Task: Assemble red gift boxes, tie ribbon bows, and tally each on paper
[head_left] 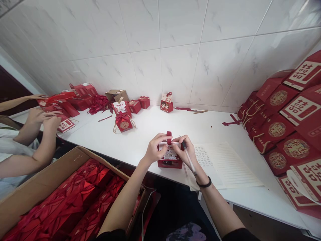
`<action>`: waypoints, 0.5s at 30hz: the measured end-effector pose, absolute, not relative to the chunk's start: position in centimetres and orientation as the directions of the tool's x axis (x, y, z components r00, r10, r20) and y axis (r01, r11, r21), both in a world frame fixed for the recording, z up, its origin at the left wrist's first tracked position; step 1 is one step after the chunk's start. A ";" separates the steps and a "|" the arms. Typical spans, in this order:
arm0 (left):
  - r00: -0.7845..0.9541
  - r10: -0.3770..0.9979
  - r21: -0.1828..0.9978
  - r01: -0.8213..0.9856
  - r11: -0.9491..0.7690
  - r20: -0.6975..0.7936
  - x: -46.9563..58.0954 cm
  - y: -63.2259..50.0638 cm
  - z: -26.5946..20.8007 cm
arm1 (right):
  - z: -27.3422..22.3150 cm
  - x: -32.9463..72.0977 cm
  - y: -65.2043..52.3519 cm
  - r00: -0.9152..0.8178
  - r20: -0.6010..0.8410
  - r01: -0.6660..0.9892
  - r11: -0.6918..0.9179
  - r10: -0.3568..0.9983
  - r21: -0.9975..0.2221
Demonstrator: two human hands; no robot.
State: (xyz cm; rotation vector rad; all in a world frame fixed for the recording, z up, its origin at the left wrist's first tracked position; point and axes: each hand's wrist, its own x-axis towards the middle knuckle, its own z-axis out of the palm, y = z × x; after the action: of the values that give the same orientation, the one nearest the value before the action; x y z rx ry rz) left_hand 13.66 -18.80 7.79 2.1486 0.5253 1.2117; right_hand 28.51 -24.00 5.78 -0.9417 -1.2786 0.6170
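A small red-and-white gift box [170, 156] with cartoon figures on its front stands near the table's front edge. My left hand [155, 147] is closed on its upper left side, fingers beside the red strap [169, 135] that rises from the top. My right hand [188, 149] has its fingertips at the box's upper right edge, and a pen [189, 157] is held in the same hand, slanting down toward the wrist. An open notebook [225, 164] with handwriting lies just right of that hand.
A carton [80, 150] full of red ribboned boxes stands at the left front. Stacked red boxes [283, 130] fill the right. A small box [167, 103], a ribboned box [124, 123] and red tassels [100, 104] lie along the back. Another person's hands [47, 118] work at the left.
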 end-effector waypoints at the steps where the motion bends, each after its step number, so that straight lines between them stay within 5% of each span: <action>1: 0.526 0.595 0.696 0.010 -0.718 0.607 13.2 -18.6 7.7 | 5.8 28.9 -24.3 0.206 0.526 0.100 0.517 0.825 -0.850; 5: 0.586 0.627 0.801 -0.066 -0.595 0.514 10.9 -18.0 6.9 | 5.0 31.9 -26.4 0.366 0.485 0.104 0.483 0.794 -0.869; 9: 0.667 0.692 0.847 0.171 -0.503 0.276 9.3 -18.1 5.6 | 2.3 35.8 -29.5 0.546 0.327 0.347 0.147 0.771 -0.926; 15: 0.477 0.876 0.976 0.153 -0.155 0.064 10.2 -18.4 5.0 | -1.0 38.2 -32.6 0.455 0.234 0.574 -0.082 0.859 -0.815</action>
State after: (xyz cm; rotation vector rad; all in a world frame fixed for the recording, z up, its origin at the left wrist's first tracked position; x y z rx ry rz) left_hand 10.21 -18.42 5.03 1.6210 0.9069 0.8183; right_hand 38.15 -32.63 -1.03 -1.7703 -1.2272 0.3834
